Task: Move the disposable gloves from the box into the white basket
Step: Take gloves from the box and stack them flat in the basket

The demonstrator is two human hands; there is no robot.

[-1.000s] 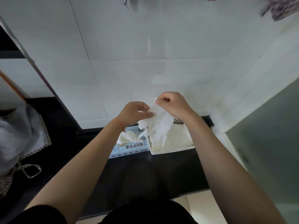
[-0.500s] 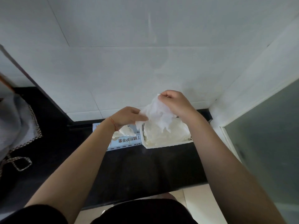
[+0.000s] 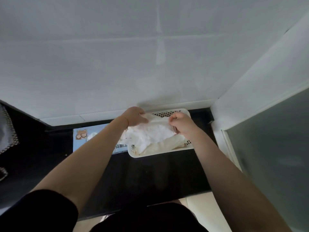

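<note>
Looking down from the head camera: a dark sleeve point(image 3: 38, 213) lies nearest the viewer, with both bare forearms reaching away over a black counter point(image 3: 150, 174). White basket point(image 3: 160, 152) (landmark) stands on that counter against the tiled wall point(image 3: 117, 64), its perforated sides visible at the near-left corner and the far rim. Just left of the basket, touching or nearly touching its side, lies the light-blue glove box point(image 3: 93, 139), partly hidden by the left forearm. Left hand point(image 3: 134, 116) sits over the basket's far-left corner, fingers curled and pinching the upper edge of a thin white disposable glove point(image 3: 150, 131). Right hand point(image 3: 180, 123) sits over the basket's right half, fingers curled, pinching the same edge. The glove hangs between the two hands, spread over the basket interior; whether its lower part rests on the pale gloves point(image 3: 167, 144) already inside cannot be told because of blur. Right of the basket rises a frosted glass panel point(image 3: 270, 148). Far left of it, a checked cloth point(image 3: 6, 133) shows at the frame's edge.
</note>
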